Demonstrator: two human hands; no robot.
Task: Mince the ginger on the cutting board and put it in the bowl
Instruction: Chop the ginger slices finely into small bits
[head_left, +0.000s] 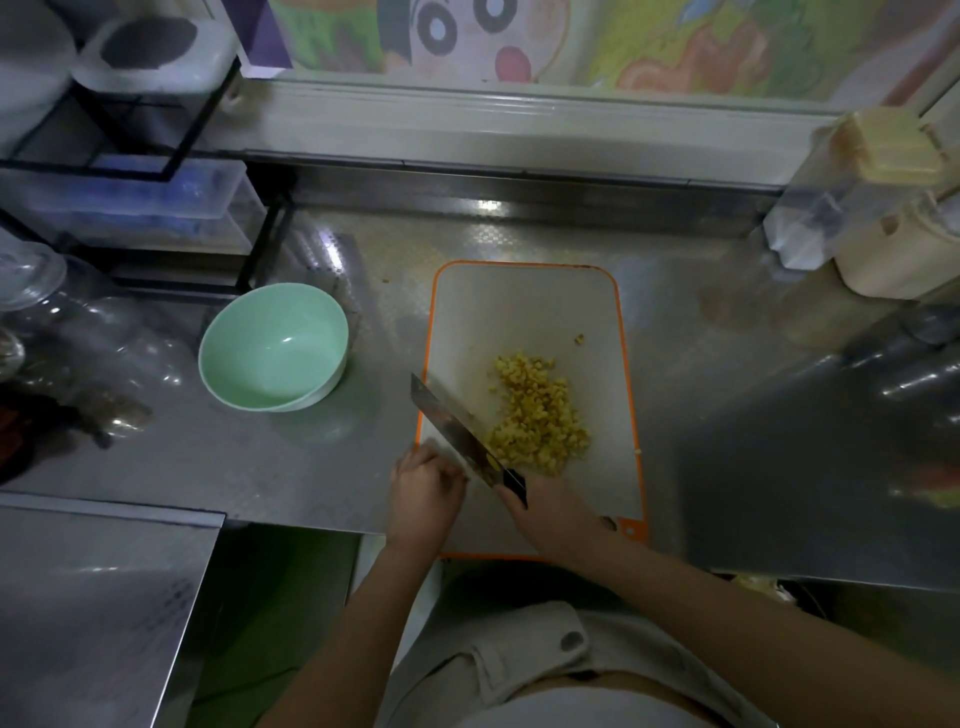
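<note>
A pile of yellow minced ginger (537, 415) lies on the white cutting board (524, 306) with an orange rim. My right hand (550, 506) grips the dark handle of a cleaver (452, 428); its blade slants up and left, along the pile's left side. My left hand (426, 491) rests loosely curled at the board's near left corner, touching the blade's back and holding nothing. An empty pale green bowl (274, 347) stands on the steel counter, left of the board.
A black wire rack (171, 156) with clear plastic boxes stands at the back left. Glass jars (62, 332) sit at the far left. Cream and clear containers (878, 208) stand at the back right. A few ginger bits (579, 339) lie apart from the pile.
</note>
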